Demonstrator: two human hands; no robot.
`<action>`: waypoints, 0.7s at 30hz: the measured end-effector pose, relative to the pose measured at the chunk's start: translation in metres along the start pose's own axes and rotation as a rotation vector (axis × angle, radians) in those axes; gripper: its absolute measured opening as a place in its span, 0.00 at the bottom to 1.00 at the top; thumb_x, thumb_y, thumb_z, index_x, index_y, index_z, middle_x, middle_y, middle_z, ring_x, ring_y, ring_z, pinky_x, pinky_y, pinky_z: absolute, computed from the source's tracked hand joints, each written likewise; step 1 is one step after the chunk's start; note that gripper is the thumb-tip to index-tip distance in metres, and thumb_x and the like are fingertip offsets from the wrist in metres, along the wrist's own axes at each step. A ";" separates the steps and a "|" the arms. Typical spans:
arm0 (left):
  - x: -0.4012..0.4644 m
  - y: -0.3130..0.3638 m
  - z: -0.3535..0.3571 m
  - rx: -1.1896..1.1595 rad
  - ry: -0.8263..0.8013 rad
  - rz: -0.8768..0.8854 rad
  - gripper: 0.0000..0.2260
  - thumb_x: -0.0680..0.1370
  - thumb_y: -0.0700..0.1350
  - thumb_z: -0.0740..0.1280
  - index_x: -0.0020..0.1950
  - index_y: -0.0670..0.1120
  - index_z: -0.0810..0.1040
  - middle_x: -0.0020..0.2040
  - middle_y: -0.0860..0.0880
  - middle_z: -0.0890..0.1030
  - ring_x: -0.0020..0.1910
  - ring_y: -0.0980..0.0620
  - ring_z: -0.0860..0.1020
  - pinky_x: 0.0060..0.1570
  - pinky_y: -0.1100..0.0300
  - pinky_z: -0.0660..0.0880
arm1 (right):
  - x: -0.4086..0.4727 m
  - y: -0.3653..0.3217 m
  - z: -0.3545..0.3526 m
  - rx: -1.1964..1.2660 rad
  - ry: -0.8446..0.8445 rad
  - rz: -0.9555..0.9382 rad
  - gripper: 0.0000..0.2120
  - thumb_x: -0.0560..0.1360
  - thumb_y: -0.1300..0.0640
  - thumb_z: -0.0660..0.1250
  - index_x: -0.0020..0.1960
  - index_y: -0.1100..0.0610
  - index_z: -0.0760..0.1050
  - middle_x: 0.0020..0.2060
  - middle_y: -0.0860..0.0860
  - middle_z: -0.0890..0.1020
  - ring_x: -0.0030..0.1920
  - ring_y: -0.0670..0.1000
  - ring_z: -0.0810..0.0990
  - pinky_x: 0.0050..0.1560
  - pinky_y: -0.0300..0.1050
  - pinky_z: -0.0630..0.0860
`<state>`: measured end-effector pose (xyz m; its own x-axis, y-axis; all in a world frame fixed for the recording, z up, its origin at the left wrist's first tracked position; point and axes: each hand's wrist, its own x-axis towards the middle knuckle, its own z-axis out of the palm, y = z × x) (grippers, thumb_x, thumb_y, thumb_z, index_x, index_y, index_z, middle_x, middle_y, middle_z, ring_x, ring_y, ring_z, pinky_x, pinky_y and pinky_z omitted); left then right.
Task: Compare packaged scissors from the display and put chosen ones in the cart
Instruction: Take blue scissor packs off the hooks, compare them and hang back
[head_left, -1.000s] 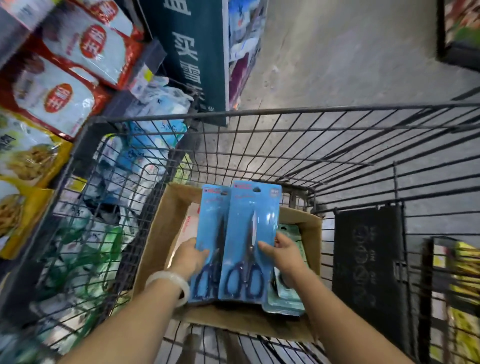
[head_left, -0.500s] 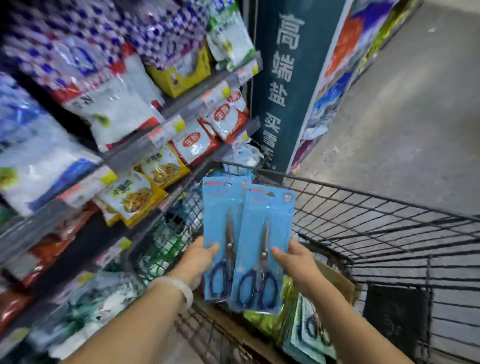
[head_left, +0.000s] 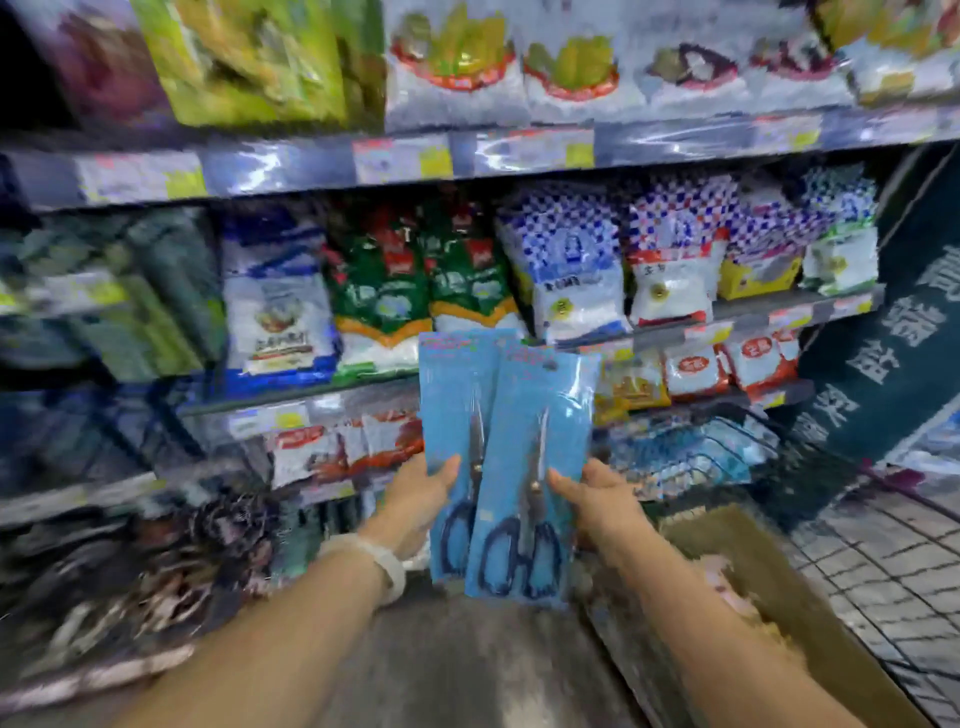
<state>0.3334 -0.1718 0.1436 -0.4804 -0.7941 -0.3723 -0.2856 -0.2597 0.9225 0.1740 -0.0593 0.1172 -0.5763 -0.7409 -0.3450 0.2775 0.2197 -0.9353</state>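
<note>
While the shelves (head_left: 519, 150) of bagged goods fill the view and the cart (head_left: 883, 561) sits low at the right with a cardboard box (head_left: 769, 582) in it, the step in hand looks like comparing: two blue scissors packs (head_left: 530, 467) stand upright, overlapping, in front of the shelves. The left hand (head_left: 421, 499) grips the rear pack's edge, the right hand (head_left: 597, 499) the front one's. Next, probably a choice, then lowering into the cart. A second ago the packs hung over the box; now they are raised left of it.
</note>
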 end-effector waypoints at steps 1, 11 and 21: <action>-0.016 -0.004 -0.032 -0.004 0.062 0.029 0.06 0.81 0.40 0.60 0.50 0.44 0.77 0.48 0.47 0.81 0.46 0.50 0.78 0.47 0.55 0.75 | -0.008 0.000 0.030 -0.034 -0.051 -0.010 0.09 0.74 0.69 0.65 0.47 0.57 0.78 0.37 0.48 0.85 0.33 0.44 0.82 0.41 0.45 0.77; -0.174 -0.066 -0.297 -0.113 0.567 -0.085 0.07 0.79 0.42 0.63 0.52 0.41 0.78 0.46 0.43 0.81 0.45 0.47 0.78 0.50 0.52 0.76 | -0.116 0.019 0.311 -0.291 -0.548 -0.026 0.12 0.75 0.67 0.65 0.58 0.61 0.75 0.54 0.58 0.81 0.45 0.53 0.79 0.43 0.40 0.77; -0.216 -0.127 -0.416 -0.235 0.873 -0.140 0.09 0.77 0.44 0.65 0.50 0.39 0.79 0.43 0.42 0.80 0.41 0.48 0.75 0.46 0.54 0.74 | -0.143 0.043 0.456 -0.393 -0.738 -0.029 0.09 0.75 0.68 0.64 0.55 0.63 0.76 0.49 0.59 0.80 0.37 0.47 0.77 0.36 0.37 0.75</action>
<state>0.8185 -0.1958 0.1491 0.3713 -0.8554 -0.3611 -0.0714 -0.4141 0.9074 0.6189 -0.2339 0.1622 0.1102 -0.9450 -0.3081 -0.0972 0.2982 -0.9495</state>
